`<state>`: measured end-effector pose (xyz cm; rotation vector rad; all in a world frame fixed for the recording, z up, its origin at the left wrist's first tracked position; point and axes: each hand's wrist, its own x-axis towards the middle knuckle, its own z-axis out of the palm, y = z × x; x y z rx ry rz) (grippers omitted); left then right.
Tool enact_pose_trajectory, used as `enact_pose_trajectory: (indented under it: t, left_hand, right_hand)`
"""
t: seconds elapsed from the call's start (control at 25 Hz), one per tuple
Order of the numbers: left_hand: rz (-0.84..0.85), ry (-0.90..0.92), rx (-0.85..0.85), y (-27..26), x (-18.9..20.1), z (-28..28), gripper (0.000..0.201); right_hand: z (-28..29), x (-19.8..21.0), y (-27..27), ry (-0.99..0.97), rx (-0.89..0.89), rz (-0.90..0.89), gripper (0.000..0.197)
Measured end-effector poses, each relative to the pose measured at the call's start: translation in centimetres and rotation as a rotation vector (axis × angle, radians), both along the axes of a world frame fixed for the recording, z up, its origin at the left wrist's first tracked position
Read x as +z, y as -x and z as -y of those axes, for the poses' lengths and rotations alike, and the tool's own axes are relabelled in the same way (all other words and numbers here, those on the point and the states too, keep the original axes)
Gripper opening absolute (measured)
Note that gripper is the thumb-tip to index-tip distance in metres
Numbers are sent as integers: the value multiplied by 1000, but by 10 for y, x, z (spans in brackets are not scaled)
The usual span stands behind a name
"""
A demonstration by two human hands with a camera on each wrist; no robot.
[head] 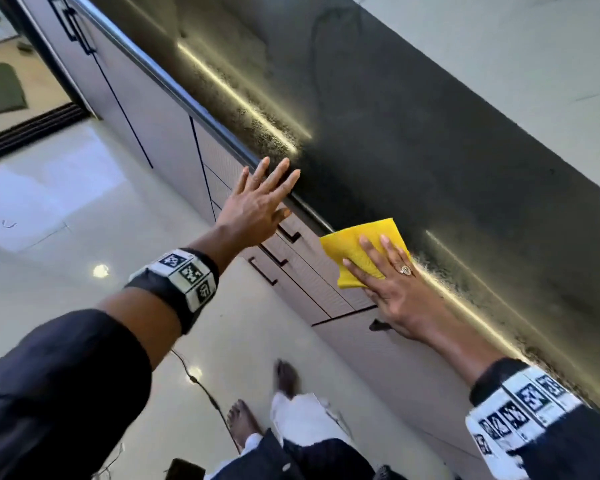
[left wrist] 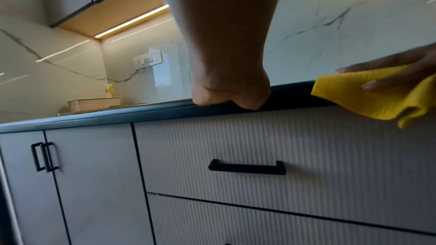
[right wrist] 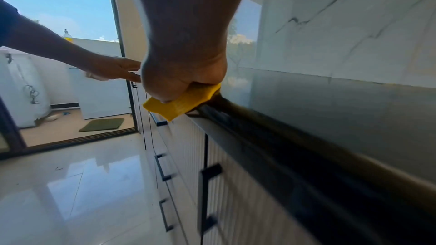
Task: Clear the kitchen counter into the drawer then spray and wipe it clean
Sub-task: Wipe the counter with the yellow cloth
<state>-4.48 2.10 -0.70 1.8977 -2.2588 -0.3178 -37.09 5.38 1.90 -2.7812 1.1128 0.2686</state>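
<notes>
Room, head view: dark glossy bench (head: 413, 140) runs along a pale marbled wall; grey cabinet fronts below, shiny tiled floor.
Left hand, head view: left hand (head: 257, 206) released, fingers straight and spread, fingertips at the bench's front edge.
Right hand, head view: right hand (head: 392, 289) flat, fingers straight, pressing the yellow cloth (head: 357, 251) onto the bench at its front edge.
Drawers, head view: closed, black bar handles.
Left wrist view: heel of the left hand rests on the bench rim; top drawer (left wrist: 259, 152) shut beneath it; cloth overhangs the edge at right.
Far end, left wrist view: spray bottle (left wrist: 109, 89) stands behind a white basket (left wrist: 94, 102) on the bench.
Right wrist view: cloth under the palm, one corner hanging past the rim; green mat (right wrist: 102, 124) lies beyond the doorway.
</notes>
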Motion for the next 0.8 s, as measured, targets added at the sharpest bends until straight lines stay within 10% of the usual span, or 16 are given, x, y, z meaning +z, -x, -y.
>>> enact_pose_trajectory:
  t: [0.12,0.36,0.6,0.8]
  left_hand:
    - [-33,78,-40,-31,-14,15,63]
    - [-542,173,476,-121,-12,78,61]
    - [-823,-62,776,-234,-17,144,79]
    - [-1424,34,872,-332,-12,186,12]
  right_hand:
    - [46,-8,-62,32,122,88,53]
    - [145,0,-246,-50,150,25,48]
    - [165,-5,-255,-12,290,127,43]
    - [257,-1,-458,-94,190,70,43]
